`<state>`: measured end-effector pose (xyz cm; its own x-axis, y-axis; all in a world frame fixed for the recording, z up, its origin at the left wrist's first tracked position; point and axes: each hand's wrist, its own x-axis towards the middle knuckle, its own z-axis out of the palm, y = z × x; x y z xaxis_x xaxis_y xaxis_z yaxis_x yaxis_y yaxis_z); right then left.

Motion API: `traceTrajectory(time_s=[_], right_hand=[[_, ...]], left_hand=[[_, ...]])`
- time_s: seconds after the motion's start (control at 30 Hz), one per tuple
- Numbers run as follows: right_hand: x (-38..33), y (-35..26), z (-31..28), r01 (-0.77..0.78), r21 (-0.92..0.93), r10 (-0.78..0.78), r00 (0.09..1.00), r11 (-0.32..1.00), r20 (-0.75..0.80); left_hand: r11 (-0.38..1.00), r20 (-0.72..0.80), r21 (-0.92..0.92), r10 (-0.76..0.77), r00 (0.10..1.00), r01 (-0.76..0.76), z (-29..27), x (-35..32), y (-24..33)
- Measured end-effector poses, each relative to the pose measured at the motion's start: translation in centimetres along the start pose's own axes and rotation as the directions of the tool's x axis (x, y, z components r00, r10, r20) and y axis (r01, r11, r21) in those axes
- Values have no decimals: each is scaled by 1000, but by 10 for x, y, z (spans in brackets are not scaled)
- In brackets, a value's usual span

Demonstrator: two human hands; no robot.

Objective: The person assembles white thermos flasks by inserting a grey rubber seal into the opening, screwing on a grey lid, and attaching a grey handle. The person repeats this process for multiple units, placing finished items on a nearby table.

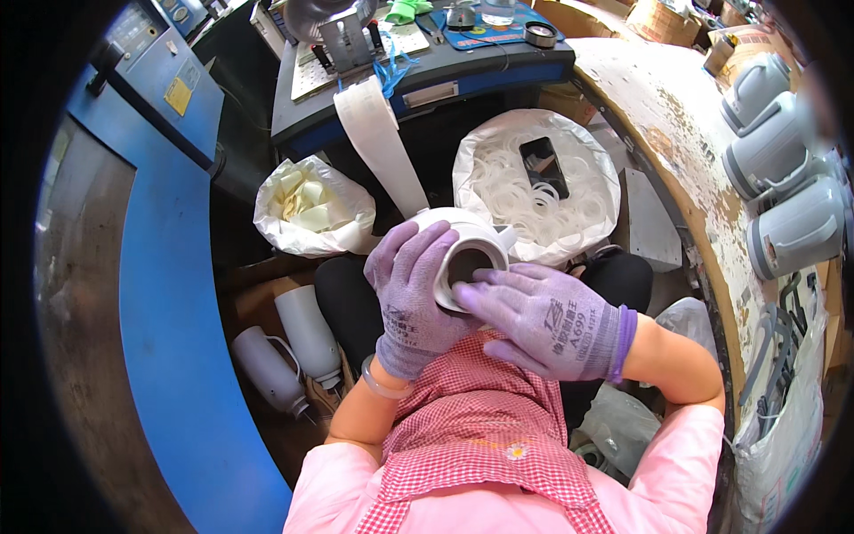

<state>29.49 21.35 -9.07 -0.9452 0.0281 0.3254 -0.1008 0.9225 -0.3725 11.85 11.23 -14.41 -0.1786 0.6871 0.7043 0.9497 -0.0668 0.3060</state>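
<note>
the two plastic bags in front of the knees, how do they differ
The left bag is smaller, crumpled and holds pale yellowish scraps. The right bag is wider, opened round and holds thin white rings with a dark flat phone-like thing lying on top. Both are white plastic, open at the top, beyond the white jug that both gloved hands hold.

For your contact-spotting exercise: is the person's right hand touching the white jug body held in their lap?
Touching. The head view shows the right hand with its fingertips pressed on the rim of the white jug body, while the left hand wraps its side.
</note>
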Motion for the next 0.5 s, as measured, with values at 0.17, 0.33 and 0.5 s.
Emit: traceTrajectory(time_s=[0.17,0.33,0.5], right_hand=[[23,-1,-39,-178,335,96,964,925,246],[30,55,-65,102,621,341,761,777,-552],[84,127,-37,-182,81,199,882,980,-427]], left_hand=[[998,-51,55,33,998,-30,-11,1,2],[988,-315,-142,-110,943,68,-38,-11,-34],[922,-151,-293,-307,940,254,-7,-117,-69]])
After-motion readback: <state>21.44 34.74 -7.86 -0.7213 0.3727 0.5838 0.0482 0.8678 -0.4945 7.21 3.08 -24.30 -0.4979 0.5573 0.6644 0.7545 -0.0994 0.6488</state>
